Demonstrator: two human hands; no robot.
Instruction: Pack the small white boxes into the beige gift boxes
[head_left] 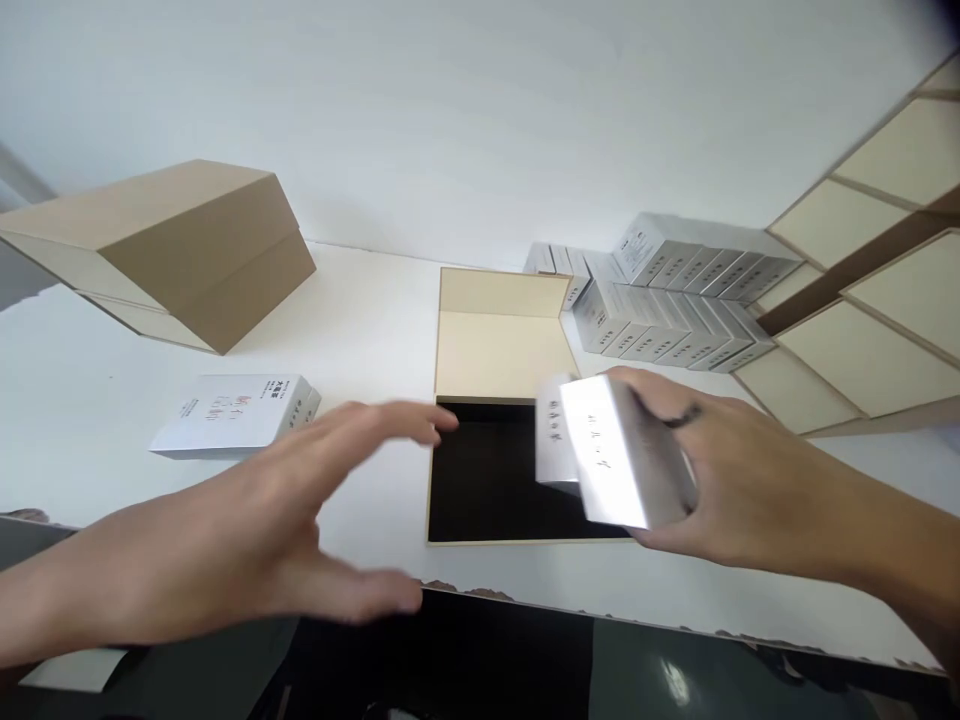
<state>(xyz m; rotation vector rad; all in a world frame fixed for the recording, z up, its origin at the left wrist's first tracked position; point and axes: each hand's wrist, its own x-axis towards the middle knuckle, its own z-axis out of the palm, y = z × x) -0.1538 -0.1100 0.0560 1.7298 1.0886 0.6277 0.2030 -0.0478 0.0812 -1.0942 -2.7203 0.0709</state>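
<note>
My right hand (712, 470) is wrapped round a small white carton (607, 450) with printed characters, tilted over the right part of an open box (499, 355). A second white carton (553, 430) shows just behind it; whether my hand grips that one too, I cannot tell. The box has a black interior and a cream lid folded back toward the wall. To its left, my left hand (300, 520) holds nothing, thumb and fingers spread apart. Beyond that hand, another white carton (232, 410) lies flat, with a second one seemingly beside or under it.
Several white cartons (667, 320) stand in rows at the back right. Large cream boxes (862, 320) are stacked along the right side. A brown box (202, 260) stands at the back left. The white table (367, 350) has a chipped front edge.
</note>
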